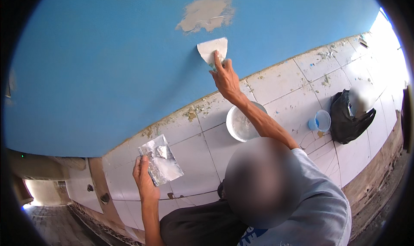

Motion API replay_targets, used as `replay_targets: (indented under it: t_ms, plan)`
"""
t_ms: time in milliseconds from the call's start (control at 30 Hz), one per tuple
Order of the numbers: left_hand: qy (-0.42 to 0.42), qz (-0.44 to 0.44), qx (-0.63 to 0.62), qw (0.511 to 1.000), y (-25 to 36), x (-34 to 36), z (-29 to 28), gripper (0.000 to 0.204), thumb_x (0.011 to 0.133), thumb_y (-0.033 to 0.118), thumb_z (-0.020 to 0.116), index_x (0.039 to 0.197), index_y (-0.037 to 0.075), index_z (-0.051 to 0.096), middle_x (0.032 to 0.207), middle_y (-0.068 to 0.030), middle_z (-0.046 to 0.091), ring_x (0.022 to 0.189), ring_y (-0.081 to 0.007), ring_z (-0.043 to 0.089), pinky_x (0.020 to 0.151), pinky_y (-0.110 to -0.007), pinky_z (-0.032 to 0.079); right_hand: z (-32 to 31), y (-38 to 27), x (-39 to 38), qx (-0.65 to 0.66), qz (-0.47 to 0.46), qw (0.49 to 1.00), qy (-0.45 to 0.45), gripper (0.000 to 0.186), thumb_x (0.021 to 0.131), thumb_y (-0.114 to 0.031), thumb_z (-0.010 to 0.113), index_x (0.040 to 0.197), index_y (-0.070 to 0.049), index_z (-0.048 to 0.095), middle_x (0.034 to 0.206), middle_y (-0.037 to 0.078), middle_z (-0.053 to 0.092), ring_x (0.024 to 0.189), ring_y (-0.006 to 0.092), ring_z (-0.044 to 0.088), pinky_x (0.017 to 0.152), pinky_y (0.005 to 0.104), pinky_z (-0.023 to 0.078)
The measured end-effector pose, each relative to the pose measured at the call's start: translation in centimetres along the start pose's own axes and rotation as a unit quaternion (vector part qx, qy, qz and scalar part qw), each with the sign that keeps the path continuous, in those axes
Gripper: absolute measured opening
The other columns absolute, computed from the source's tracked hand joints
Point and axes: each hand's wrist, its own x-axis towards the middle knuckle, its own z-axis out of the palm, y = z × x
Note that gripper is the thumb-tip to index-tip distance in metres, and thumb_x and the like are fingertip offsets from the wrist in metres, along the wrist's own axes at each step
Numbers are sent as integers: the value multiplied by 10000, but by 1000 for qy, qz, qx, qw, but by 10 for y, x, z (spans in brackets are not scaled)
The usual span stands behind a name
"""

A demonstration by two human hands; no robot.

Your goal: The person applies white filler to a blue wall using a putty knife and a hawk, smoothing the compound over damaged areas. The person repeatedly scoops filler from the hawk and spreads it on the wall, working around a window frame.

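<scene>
My right hand grips a putty knife, its wide blade coated in white, with the index finger stretched along the blade. The blade is close to the blue wall, just below a whitish filler patch; whether it touches the wall I cannot tell. Lower down, my left hand holds a flat square metal plate by its edge, thumb on top. White putty lies on the plate in a lump and a smear. A round pan with whitish residue sits on the tiles, partly behind my right forearm.
White floor tiles run along the wall, with paint flakes scattered near its foot. To the right are a clear plastic cup with something blue in it and a black plastic bag. A dark-clothed leg is at the bottom.
</scene>
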Motion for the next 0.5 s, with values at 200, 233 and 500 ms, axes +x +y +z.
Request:
replay_targets:
  t_ms: [200, 233, 500]
  plan:
    - [5, -3, -2, 1000, 7, -3, 9, 177, 998, 199, 565, 1035, 32, 607, 952, -11, 637, 838, -74, 599, 759, -249, 503, -41, -17, 11, 187, 159, 967, 65, 670, 1000, -304, 514, 1543, -40, 223, 993, 205, 507, 849, 306, 523, 788, 456, 444]
    - [12, -6, -2, 1000, 7, -3, 6, 178, 996, 199, 567, 1039, 31, 606, 959, -14, 639, 844, -77, 602, 763, -252, 505, -49, -29, 26, 205, 170, 960, 87, 690, 1016, -369, 460, 1523, 29, 214, 948, 205, 511, 829, 294, 509, 787, 445, 432]
    - [16, -6, -6, 1000, -5, -2, -6, 242, 993, 202, 568, 1138, 10, 592, 1046, -58, 648, 925, -140, 632, 832, -293, 517, -7, -40, 64, 134, 155, 974, 92, 720, 1008, -277, 510, 1562, -75, 96, 943, 204, 499, 653, 232, 534, 492, 367, 492]
